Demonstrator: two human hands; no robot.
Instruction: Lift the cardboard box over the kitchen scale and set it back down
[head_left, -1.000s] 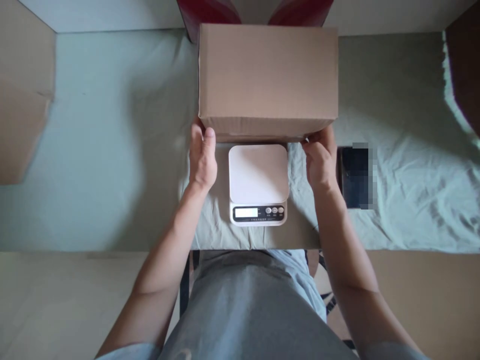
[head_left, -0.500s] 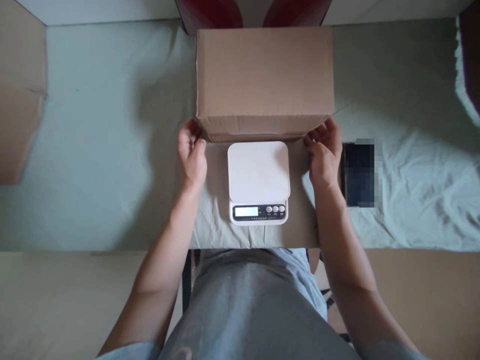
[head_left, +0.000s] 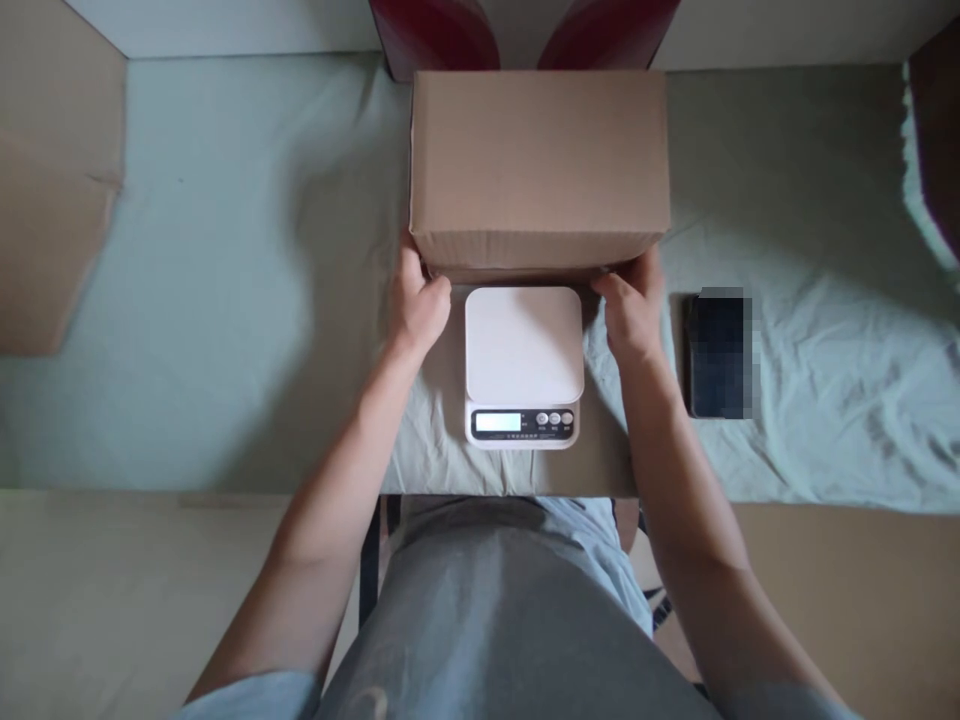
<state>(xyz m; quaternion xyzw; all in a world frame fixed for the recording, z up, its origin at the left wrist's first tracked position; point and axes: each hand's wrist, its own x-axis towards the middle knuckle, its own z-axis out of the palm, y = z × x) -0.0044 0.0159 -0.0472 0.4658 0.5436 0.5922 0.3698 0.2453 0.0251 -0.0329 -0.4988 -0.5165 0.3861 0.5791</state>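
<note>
A closed brown cardboard box (head_left: pixel 538 150) stands on the cloth just beyond a white digital kitchen scale (head_left: pixel 523 345). My left hand (head_left: pixel 420 305) is closed on the box's lower left corner, thumb at the front and fingers partly hidden around the side. At the lower right corner my right hand (head_left: pixel 634 305) grips the box in the same way, its fingertips hidden. Between my wrists sits the scale, its platform bare and its display lit; no digits can be read.
A dark pixelated phone-like object (head_left: pixel 720 355) lies right of my right hand. Cardboard (head_left: pixel 56 200) stands at the far left. A red and white item (head_left: pixel 517 35) is behind the box. Pale green cloth (head_left: pixel 217 250) covers the table, its front edge near my body.
Both hands have moved inward and closed on the box's lower corners. The view has shifted slightly; the scale sits in the same place before the box.
</note>
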